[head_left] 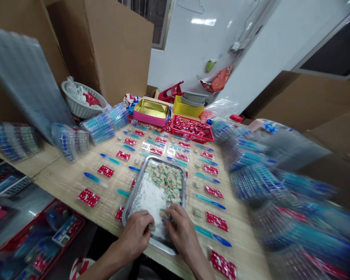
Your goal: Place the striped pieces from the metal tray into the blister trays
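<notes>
Green-and-tan block (151, 227) there, pinched in the left hand (138, 231), while the right hand (177, 225), just apart, had its fingers closed on a second block (163, 213)! Both worked over the metal tray (162, 245), white powder (151, 194) nearby, a generous block heap (165, 177) beyond. Outward, right-side packs (203, 217) already showed blocks, blue tools (210, 201) and red packets (217, 221); near-left packs (93, 188) showed no block, so plenty seemed left.

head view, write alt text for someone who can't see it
A person's hands are at the near end of a metal tray holding small pale-and-green blocks and white powdery material. Rows of red dotted packets and blue tools line the wooden table, between stacks of clear plastic packs.
</notes>
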{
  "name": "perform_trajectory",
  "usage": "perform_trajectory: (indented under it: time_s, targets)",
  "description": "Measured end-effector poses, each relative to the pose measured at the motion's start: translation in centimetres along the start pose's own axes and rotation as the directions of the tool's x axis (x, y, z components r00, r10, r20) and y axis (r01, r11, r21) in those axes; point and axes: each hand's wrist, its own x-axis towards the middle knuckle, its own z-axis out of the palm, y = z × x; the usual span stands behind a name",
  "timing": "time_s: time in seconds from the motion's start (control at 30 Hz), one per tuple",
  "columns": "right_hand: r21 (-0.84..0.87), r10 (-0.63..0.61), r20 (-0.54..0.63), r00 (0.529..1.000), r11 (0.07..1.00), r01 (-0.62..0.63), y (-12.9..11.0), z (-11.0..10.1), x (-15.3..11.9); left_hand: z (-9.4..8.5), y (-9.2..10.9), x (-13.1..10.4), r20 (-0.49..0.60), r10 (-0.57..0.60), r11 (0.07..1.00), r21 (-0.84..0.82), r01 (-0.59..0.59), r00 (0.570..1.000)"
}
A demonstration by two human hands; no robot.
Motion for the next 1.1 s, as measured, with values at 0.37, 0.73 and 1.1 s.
perform_trajectory:
  time_s: [0.37,0.73,1.1]
  targets:
    - [-0.133,0.063,0.044,0.997,0.99,-0.057,0.3,0.0,0.8,0.4,-0.3,-0.2,-0.04,0.01,1.0,-0.003,-0.01,0.999]
    - [0.285,0.267,0.174,0.948,0.908,-0.308,-1.9,0.6,-0.9,-0.3,0.3,-0.6,-0.033,0.047,0.978,-0.203,-0.053,0.998]
    - [0.135,0.112,0.188,0.976,0.981,-0.138,-2.6,0.5,-1.5,0.2,0.0,-0.2,0.074,-0.013,1.0,0.021,0.012,0.997]
